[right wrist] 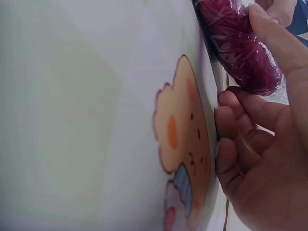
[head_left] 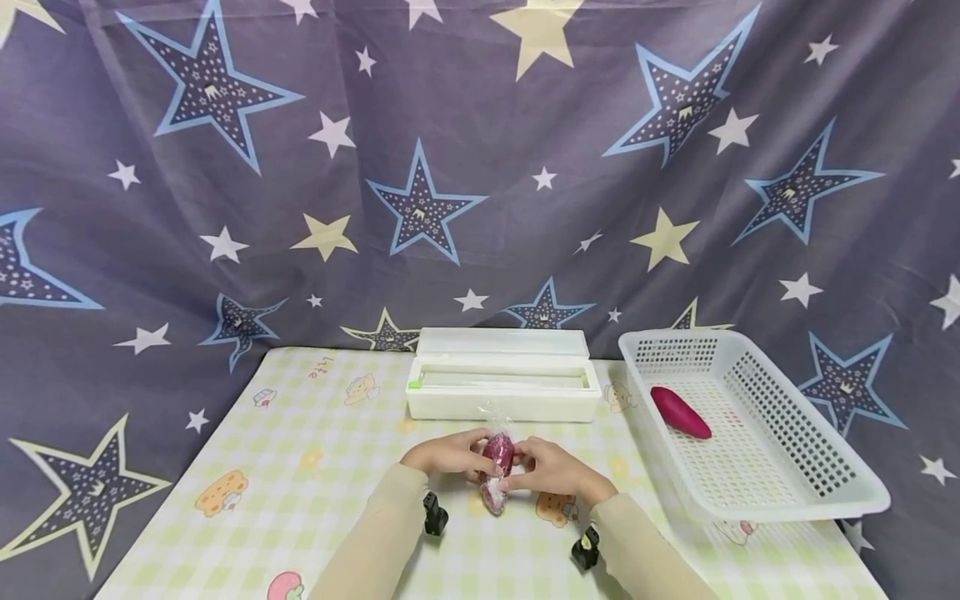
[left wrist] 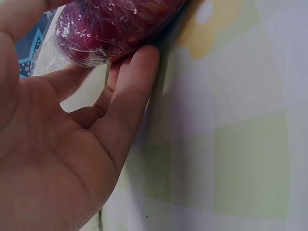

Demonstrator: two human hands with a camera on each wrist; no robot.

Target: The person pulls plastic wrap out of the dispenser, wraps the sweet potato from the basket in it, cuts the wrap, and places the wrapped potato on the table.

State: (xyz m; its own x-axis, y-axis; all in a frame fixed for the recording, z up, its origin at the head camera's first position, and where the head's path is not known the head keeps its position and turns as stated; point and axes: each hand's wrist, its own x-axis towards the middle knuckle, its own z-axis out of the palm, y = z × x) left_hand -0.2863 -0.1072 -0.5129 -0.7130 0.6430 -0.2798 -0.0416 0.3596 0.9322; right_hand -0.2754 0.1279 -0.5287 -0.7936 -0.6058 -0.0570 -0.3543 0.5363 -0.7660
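A purple-red sweet potato (head_left: 498, 452) wrapped in clear cling film lies lengthwise between both hands, over the middle of the tablecloth. My left hand (head_left: 448, 454) holds it from the left; in the left wrist view its fingers (left wrist: 137, 72) reach beneath the wrapped side. From the right my right hand (head_left: 553, 468) grips it, and in the right wrist view the thumb (right wrist: 274, 36) presses on the film on top. Crinkled film shines along the sweet potato (right wrist: 243, 53), and a loose film end stands up beyond its far tip.
Behind the hands stands a white cling film box (head_left: 502, 406), its lid (head_left: 502, 343) raised. To the right, a white plastic basket (head_left: 795, 500) holds another, unwrapped sweet potato (head_left: 678, 412). A checked tablecloth (head_left: 255, 467) covers the table; a starry curtain (head_left: 465, 117) hangs behind.
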